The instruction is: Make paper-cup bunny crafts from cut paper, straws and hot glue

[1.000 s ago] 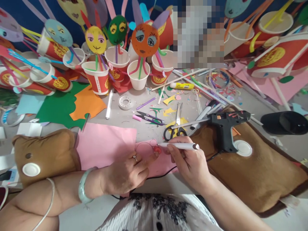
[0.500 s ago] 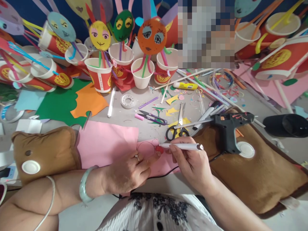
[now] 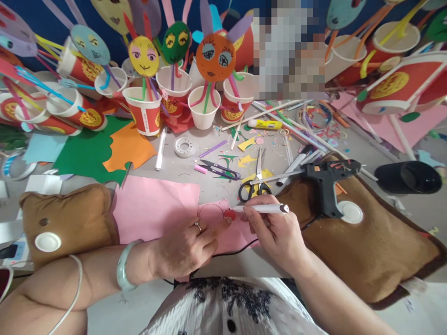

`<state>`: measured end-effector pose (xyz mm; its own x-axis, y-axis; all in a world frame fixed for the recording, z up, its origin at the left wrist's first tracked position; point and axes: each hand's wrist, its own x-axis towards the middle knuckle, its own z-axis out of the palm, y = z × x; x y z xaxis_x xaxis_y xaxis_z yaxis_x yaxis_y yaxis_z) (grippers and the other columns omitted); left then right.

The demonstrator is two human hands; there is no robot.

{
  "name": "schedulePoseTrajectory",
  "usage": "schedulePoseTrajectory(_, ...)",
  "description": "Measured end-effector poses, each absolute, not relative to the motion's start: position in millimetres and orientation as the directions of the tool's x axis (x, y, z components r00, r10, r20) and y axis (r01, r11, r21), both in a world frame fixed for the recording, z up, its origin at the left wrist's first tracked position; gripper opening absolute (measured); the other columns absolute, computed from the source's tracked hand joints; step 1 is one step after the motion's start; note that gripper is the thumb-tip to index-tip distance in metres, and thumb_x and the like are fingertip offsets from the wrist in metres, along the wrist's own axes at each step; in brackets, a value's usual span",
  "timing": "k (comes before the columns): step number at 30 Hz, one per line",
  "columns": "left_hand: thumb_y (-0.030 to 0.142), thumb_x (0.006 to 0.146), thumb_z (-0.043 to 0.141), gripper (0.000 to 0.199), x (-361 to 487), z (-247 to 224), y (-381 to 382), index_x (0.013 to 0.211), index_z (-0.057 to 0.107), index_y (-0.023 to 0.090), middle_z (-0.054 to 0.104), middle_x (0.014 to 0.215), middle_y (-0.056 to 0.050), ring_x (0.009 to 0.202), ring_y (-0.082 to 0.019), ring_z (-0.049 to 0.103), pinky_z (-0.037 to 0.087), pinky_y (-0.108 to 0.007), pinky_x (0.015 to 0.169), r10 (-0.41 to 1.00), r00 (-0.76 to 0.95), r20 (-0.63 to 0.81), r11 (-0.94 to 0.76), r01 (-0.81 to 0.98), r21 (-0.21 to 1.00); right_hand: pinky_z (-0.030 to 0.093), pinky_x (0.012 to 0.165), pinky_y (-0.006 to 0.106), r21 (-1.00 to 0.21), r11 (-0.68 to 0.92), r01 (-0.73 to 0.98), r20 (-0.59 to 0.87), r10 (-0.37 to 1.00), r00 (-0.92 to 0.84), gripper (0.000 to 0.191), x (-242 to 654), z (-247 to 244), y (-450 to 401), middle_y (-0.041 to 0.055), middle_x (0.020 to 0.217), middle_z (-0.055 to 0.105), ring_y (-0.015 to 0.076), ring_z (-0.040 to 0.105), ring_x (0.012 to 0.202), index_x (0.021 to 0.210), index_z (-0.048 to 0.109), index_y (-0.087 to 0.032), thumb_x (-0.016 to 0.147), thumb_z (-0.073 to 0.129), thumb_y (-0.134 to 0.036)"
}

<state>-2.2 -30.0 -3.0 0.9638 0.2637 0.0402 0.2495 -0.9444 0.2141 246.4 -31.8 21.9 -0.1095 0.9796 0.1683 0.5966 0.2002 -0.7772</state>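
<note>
My right hand (image 3: 277,230) grips a white marker pen (image 3: 268,208) between thumb and fingers. Its tip is at the upper edge of a small red disc (image 3: 228,213), which lies on a piece of pink paper (image 3: 237,235). With the index finger stretched out, my left hand (image 3: 186,246) presses the disc down; its other fingers rest partly bent on the paper. A large and a small circle are drawn on the pink paper beside the disc. Another pink sheet (image 3: 157,202) lies to the left, partly under my left hand.
Black-handled scissors (image 3: 258,179), thread snips (image 3: 220,170) and paper scraps lie just beyond my hands. A black glue gun (image 3: 326,190) rests on the brown cushion (image 3: 363,260) at right; another brown cushion (image 3: 77,218) is at left. Paper cups (image 3: 143,109) with paper-faced figures line the back.
The view has shifted slightly. My right hand keeps the marker at the disc's edge, and my left finger stays on the disc.
</note>
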Motion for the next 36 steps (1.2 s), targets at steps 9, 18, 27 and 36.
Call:
schedulePoseTrajectory(9, 0.023, 0.099, 0.045, 0.033, -1, 2, -24, 0.123, 0.065, 0.013, 0.039, 0.161, -0.014, 0.136, -0.030, 0.052, 0.044, -0.047, 0.108, 0.276, 0.959, 0.061, -0.930, 0.251, 0.270, 0.048, 0.053, 0.022, -0.802, 0.160, 0.576, 0.120, 0.987, -0.106, 0.012, 248, 23, -36, 0.0011, 0.076, 0.068, 0.0111, 0.064, 0.057, 0.091, 0.062, -0.020, 0.099, 0.055, -0.025)
schedulePoseTrajectory(18, 0.018, 0.094, 0.049, 0.020, 2, 21, -14, 0.091, 0.069, 0.014, 0.043, 0.157, -0.018, 0.108, -0.029, 0.061, 0.047, -0.045, 0.079, 0.259, 0.964, 0.058, -0.921, 0.229, 0.316, 0.048, 0.054, 0.023, -0.801, 0.076, 0.594, 0.038, 0.996, -0.076, 0.016, 248, 26, -44, 0.0001, 0.070, 0.067, 0.0111, 0.061, 0.053, 0.091, 0.063, -0.019, 0.098, 0.058, -0.032)
schedulePoseTrajectory(27, 0.020, 0.099, 0.046, 0.027, 5, 14, -15, 0.084, 0.067, 0.014, 0.044, 0.159, -0.011, 0.086, -0.022, 0.053, 0.044, -0.042, 0.073, 0.356, 0.916, 0.184, -0.922, 0.313, 0.228, 0.048, 0.053, 0.022, -0.772, 0.076, 0.631, 0.072, 0.997, -0.032, 0.017, 241, 29, -53, -0.0013, 0.062, 0.066, 0.0117, 0.061, 0.050, 0.091, 0.062, -0.019, 0.098, 0.058, -0.034)
schedulePoseTrajectory(36, 0.021, 0.100, 0.047, 0.027, 5, 13, -14, 0.091, 0.072, 0.014, 0.055, 0.150, -0.008, 0.105, -0.025, 0.058, 0.047, -0.042, 0.091, 0.352, 0.910, 0.219, -0.925, 0.302, 0.231, 0.048, 0.051, 0.022, -0.748, 0.077, 0.660, 0.129, 0.991, 0.031, 0.017, 239, 20, -70, -0.0009, 0.063, 0.067, 0.0120, 0.063, 0.051, 0.092, 0.062, -0.019, 0.097, 0.059, -0.035)
